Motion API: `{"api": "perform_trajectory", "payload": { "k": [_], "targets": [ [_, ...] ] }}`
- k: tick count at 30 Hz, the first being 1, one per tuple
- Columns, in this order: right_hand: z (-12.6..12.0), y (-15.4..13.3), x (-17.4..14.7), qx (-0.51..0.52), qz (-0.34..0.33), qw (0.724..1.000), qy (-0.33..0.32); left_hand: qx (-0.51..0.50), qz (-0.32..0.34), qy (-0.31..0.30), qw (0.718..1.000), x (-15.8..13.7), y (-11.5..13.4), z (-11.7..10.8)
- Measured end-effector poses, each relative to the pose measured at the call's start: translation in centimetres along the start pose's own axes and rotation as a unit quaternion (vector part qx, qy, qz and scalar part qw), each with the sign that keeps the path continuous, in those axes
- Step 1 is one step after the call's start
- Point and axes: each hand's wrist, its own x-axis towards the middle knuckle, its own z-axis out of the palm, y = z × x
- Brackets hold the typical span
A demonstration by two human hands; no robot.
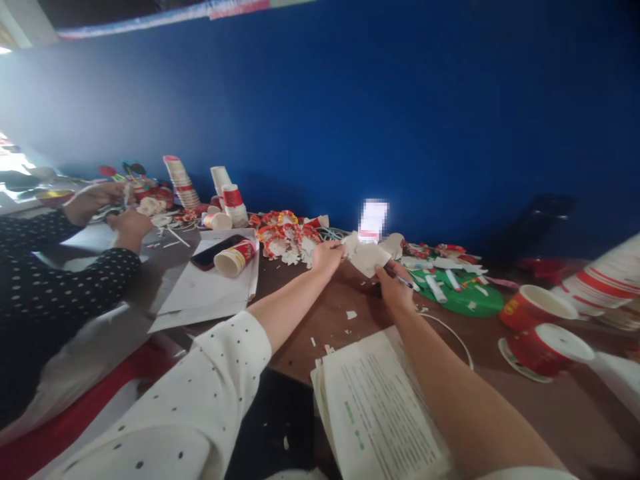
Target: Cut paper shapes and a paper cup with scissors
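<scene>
My left hand (327,259) pinches the left edge of a white piece of cut paper (369,259), held just above the brown table (300,328). My right hand (397,288) has a dark pen (403,279) in its fingers and touches the paper's lower right corner. Right behind the paper stands a phone (374,217) with a bright, blurred screen. Left of my left hand lies a heap of red, orange and white cut paper shapes (287,237). Small white paper scraps (351,315) are scattered in front of my hands.
On the right are a green plate (463,297) with cut strips, red paper cups (535,308) and a cup stack. Printed sheets (375,407) lie between my forearms. At left, a co-worker's hands (131,223) work beside cup stacks (181,183). A blue wall (320,113) rises behind.
</scene>
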Motion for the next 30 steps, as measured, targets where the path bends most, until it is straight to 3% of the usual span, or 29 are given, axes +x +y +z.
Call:
{"api": "perform_trajectory", "payload": {
  "k": [2, 4, 9, 12, 16, 19, 23, 26, 28, 30],
  "targets": [
    [-0.8, 0.1, 0.6, -0.023, -0.023, 0.998, 0.044, -0.038, -0.045, 0.04, 0.997, 1.0, -0.5, 1.2],
    [-1.4, 0.2, 1.0, -0.032, -0.039, 0.997, 0.066, -0.026, -0.041, 0.06, 0.997, 1.5, -1.5, 2.1],
    [-1.8, 0.6, 1.1, -0.043, -0.064, 0.995, 0.065, -0.007, -0.031, 0.018, 0.999, 1.4, -4.0, 3.1],
    [-1.7, 0.7, 1.1, -0.055, -0.079, 0.994, 0.055, 0.046, 0.026, 0.002, 0.999, 1.2, -4.4, 2.7],
    [-1.6, 0.8, 1.2, -0.059, -0.083, 0.993, 0.052, 0.145, 0.148, 0.07, 0.976, 1.0, -3.8, 2.0],
    [-1.6, 1.0, 1.2, -0.072, -0.086, 0.993, 0.047, 0.137, 0.194, 0.051, 0.97, 0.7, -3.3, 1.9],
    [-1.7, 0.9, 0.9, -0.086, -0.108, 0.99, 0.031, 0.003, 0.129, -0.074, 0.989, 0.1, -3.3, 2.6],
    [-1.7, 0.7, 0.7, -0.086, -0.118, 0.989, 0.014, -0.083, 0.055, -0.194, 0.976, 0.0, -3.9, 3.3],
    [-1.8, 0.5, 0.6, -0.081, -0.118, 0.989, 0.022, -0.127, 0.011, -0.224, 0.966, 0.1, -4.2, 3.5],
    [-1.8, 0.4, 0.6, -0.078, -0.118, 0.989, 0.036, -0.173, -0.034, -0.207, 0.962, 0.1, -4.1, 3.5]
  ]
}}
